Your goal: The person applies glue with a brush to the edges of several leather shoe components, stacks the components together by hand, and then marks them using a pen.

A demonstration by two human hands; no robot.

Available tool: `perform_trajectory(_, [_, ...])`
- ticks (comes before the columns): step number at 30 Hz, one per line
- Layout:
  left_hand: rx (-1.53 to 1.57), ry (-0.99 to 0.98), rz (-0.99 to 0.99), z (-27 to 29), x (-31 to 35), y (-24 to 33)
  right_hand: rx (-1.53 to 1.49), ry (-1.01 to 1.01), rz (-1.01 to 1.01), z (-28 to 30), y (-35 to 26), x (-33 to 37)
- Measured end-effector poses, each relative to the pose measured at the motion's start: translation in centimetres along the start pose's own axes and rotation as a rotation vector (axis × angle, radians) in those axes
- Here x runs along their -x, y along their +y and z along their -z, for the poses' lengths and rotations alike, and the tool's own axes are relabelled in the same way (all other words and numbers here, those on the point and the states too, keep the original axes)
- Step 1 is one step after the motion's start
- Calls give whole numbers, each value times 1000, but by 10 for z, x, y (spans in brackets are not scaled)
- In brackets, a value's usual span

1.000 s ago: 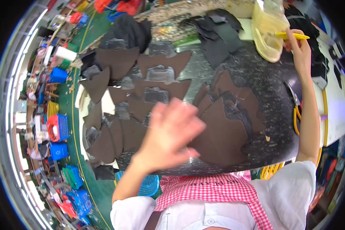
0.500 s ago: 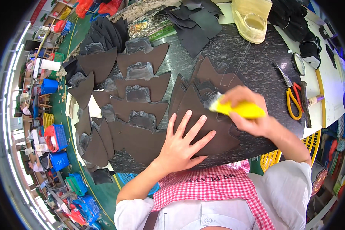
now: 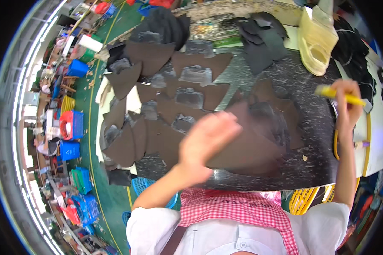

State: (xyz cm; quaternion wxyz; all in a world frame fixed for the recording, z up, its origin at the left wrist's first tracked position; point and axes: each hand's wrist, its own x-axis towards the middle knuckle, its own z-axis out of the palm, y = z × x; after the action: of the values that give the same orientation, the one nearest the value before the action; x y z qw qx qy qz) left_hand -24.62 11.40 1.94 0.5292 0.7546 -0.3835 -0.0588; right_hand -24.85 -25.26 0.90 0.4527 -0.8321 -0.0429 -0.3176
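My right hand (image 3: 348,104) is raised at the right side of the dark tabletop, closed around a yellow-handled brush (image 3: 327,91). My left hand (image 3: 209,140) is over a brown, flat cut piece (image 3: 247,146) in the middle of the table. Both the hand and the piece are smeared by motion, so whether the fingers grip it cannot be made out. Other brown pieces (image 3: 290,121) lie beneath and to its right. Left of my left hand, several brown pieces (image 3: 200,61) overlap in rows, each with a shiny grey coated patch (image 3: 195,74).
A pale yellow plastic container (image 3: 318,38) with an opening stands at the far right. Black pieces (image 3: 263,40) are piled at the back. Scissors' orange handle (image 3: 336,146) shows partly behind my right forearm. Yellow baskets (image 3: 303,199) and a blue basket (image 3: 142,187) sit below the near edge.
My right hand has moved right with the brush, away from the pieces. My left hand, spread flat before, now has its fingers closer together, and the brown piece by it is blurred. The view has shifted.
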Motion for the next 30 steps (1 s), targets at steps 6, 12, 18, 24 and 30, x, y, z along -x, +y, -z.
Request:
perform_trajectory(6, [-1041, 560, 52, 109, 18, -12, 661, -265, -47, -3, 66, -85])
perform_trajectory(12, [-608, 210, 249, 58, 20, -29, -208, -114, -459, -2, 21, -44])
perform_trajectory(18, [-619, -393, -171, -52, 10, -9, -537, -510, -291, -49, -30, 47])
perform_trajectory(24, [-571, -428, -179, -54, 11, -12, -384, -578, 7, -75, -53, 39])
perform_trajectory(30, [-528, -432, -143, -55, 15, -9, -404, -401, 40, -25, -37, 109])
